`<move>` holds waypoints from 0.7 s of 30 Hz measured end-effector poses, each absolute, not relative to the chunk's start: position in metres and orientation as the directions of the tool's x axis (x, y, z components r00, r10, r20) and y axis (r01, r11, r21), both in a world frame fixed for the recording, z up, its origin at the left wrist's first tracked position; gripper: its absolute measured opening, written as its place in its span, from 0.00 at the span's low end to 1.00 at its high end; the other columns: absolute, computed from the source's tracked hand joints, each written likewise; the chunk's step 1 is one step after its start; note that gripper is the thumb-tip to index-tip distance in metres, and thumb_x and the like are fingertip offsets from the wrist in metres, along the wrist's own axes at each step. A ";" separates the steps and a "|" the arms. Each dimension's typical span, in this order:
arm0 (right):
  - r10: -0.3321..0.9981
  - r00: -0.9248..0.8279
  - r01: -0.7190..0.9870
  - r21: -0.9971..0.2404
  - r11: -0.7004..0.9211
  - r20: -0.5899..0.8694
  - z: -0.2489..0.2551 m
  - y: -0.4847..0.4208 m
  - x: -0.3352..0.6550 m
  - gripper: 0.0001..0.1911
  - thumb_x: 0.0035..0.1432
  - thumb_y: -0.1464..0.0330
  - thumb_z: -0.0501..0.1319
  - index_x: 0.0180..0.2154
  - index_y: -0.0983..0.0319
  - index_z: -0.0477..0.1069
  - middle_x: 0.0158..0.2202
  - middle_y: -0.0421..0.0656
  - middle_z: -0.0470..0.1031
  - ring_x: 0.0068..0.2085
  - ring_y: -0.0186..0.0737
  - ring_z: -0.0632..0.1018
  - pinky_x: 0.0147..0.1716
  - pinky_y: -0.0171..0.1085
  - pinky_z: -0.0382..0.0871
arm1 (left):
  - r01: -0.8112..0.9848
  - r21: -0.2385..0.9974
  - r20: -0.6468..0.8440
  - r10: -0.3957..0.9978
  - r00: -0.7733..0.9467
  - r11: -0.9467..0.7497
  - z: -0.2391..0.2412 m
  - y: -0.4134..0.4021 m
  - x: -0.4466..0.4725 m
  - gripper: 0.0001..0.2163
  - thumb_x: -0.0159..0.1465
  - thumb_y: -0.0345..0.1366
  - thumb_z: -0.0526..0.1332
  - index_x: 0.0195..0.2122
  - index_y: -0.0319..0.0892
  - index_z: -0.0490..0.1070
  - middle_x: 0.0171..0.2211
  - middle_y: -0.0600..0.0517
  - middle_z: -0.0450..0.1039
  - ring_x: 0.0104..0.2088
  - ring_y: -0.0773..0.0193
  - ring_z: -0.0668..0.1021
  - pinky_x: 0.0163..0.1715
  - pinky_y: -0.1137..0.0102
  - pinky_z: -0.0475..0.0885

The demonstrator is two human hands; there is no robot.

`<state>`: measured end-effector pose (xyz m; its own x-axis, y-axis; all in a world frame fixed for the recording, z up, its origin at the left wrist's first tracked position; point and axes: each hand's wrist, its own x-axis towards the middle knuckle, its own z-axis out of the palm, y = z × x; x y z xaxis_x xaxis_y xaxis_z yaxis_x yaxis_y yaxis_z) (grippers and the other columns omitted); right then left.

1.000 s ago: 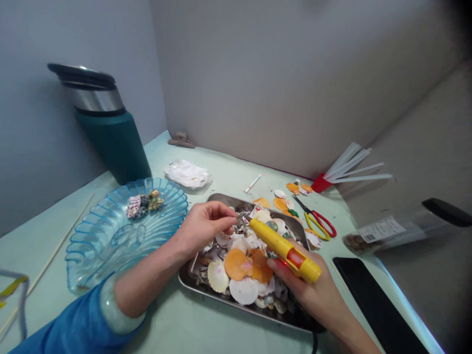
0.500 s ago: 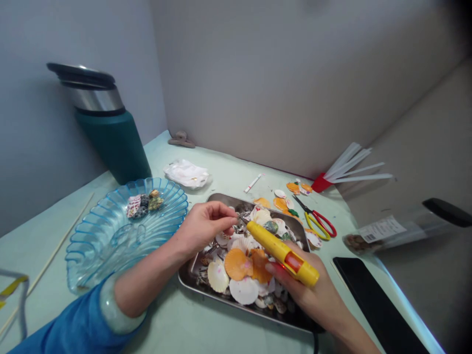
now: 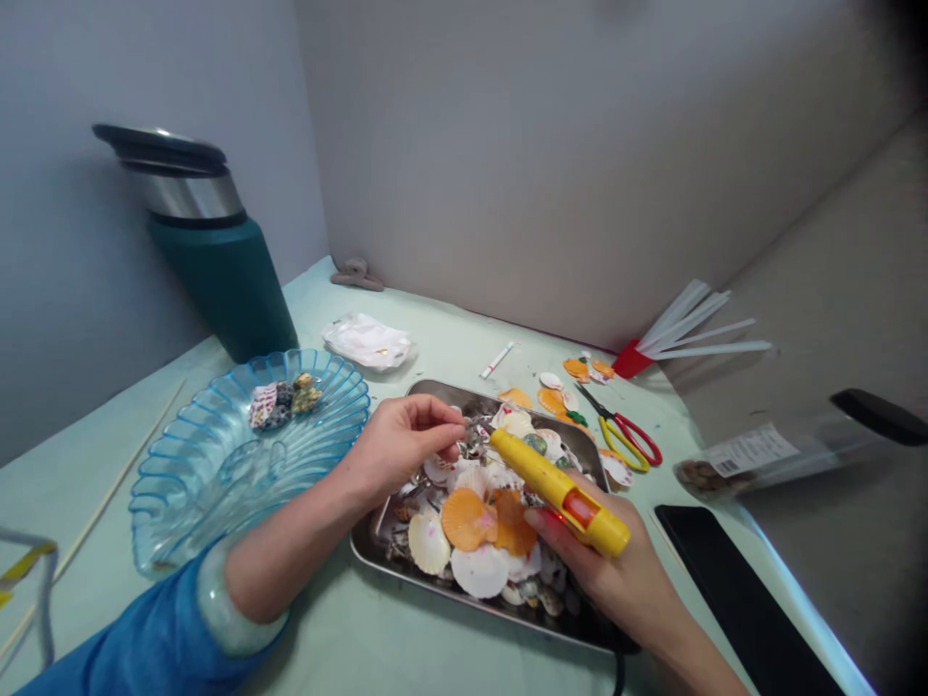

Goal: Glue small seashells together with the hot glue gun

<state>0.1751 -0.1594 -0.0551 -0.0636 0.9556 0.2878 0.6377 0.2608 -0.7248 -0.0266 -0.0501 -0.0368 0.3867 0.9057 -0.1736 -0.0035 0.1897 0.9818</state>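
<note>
My right hand is wrapped round a yellow hot glue gun, its metal nozzle pointing up and left. Just left of that nozzle, my left hand is closed in a pinch; whatever sits between its fingertips is too small to make out. Both hands hover over a metal tray heaped with seashells. Among them lie an orange scallop shell, a white shell and a pale yellow shell. The hands hide part of the pile.
A blue glass dish holding a small shell cluster is at left, before a green bottle. Scissors, loose orange shells and a red cup of glue sticks stand right. A black phone-like slab lies nearby.
The glue gun in my right hand has shifted slightly right and its nozzle is a little farther from my left fingertips. My left hand has hardly moved.
</note>
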 end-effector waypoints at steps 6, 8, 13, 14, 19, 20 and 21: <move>0.957 -0.067 0.650 -0.715 0.257 0.282 -0.055 -0.160 0.175 0.10 0.60 0.63 0.60 0.29 0.60 0.65 0.24 0.35 0.65 0.24 0.32 0.68 0.23 0.32 0.64 | 0.002 0.981 -0.178 0.902 0.393 0.192 -0.037 -0.050 -0.026 0.05 0.53 0.32 0.66 0.28 0.38 0.71 0.17 0.56 0.73 0.21 0.71 0.74 0.26 0.76 0.67; 0.958 -0.081 0.646 -0.718 0.260 0.274 -0.054 -0.160 0.174 0.11 0.61 0.64 0.60 0.28 0.60 0.64 0.24 0.35 0.64 0.24 0.32 0.68 0.23 0.32 0.63 | 0.006 0.981 -0.180 0.901 0.395 0.193 -0.036 -0.049 -0.026 0.04 0.53 0.31 0.65 0.28 0.38 0.71 0.18 0.56 0.73 0.21 0.71 0.74 0.26 0.75 0.67; 0.960 -0.107 0.615 -0.742 0.267 0.257 -0.054 -0.160 0.174 0.06 0.61 0.65 0.60 0.32 0.59 0.67 0.26 0.36 0.68 0.25 0.32 0.70 0.25 0.31 0.65 | 0.015 0.981 -0.182 0.901 0.393 0.192 -0.035 -0.050 -0.026 0.04 0.53 0.31 0.65 0.28 0.38 0.72 0.17 0.56 0.73 0.21 0.71 0.74 0.27 0.75 0.67; 0.961 -0.109 0.611 -0.745 0.267 0.255 -0.054 -0.160 0.174 0.05 0.60 0.66 0.60 0.33 0.59 0.68 0.27 0.36 0.69 0.25 0.32 0.70 0.26 0.31 0.66 | 0.016 0.981 -0.182 0.902 0.391 0.191 -0.035 -0.050 -0.026 0.04 0.53 0.31 0.65 0.28 0.38 0.72 0.17 0.56 0.73 0.21 0.71 0.74 0.27 0.75 0.67; 0.962 -0.107 0.614 -0.743 0.264 0.253 -0.052 -0.160 0.173 0.05 0.61 0.66 0.60 0.33 0.59 0.68 0.27 0.36 0.70 0.26 0.33 0.71 0.26 0.31 0.66 | 0.001 0.982 -0.173 0.906 0.385 0.187 -0.034 -0.051 -0.027 0.04 0.52 0.32 0.66 0.27 0.38 0.72 0.17 0.56 0.73 0.21 0.70 0.74 0.27 0.75 0.67; 0.963 -0.106 0.617 -0.743 0.260 0.250 -0.052 -0.159 0.173 0.05 0.61 0.65 0.60 0.33 0.60 0.68 0.27 0.36 0.69 0.25 0.33 0.71 0.25 0.31 0.66 | -0.006 0.982 -0.170 0.907 0.385 0.187 -0.034 -0.051 -0.027 0.04 0.52 0.32 0.66 0.27 0.38 0.72 0.17 0.56 0.73 0.21 0.70 0.74 0.27 0.75 0.67; 0.963 -0.102 0.620 -0.741 0.258 0.251 -0.052 -0.159 0.173 0.06 0.61 0.65 0.60 0.32 0.60 0.68 0.27 0.36 0.69 0.25 0.33 0.71 0.25 0.32 0.66 | -0.013 0.982 -0.168 0.907 0.386 0.187 -0.034 -0.051 -0.027 0.04 0.52 0.32 0.66 0.28 0.39 0.72 0.17 0.56 0.73 0.21 0.70 0.74 0.27 0.74 0.68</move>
<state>0.1729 -0.1592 -0.0518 -0.1021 0.9627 0.2505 0.6202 0.2585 -0.7406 -0.0269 -0.0508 -0.0340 0.3864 0.9070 -0.1677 -0.0129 0.1871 0.9822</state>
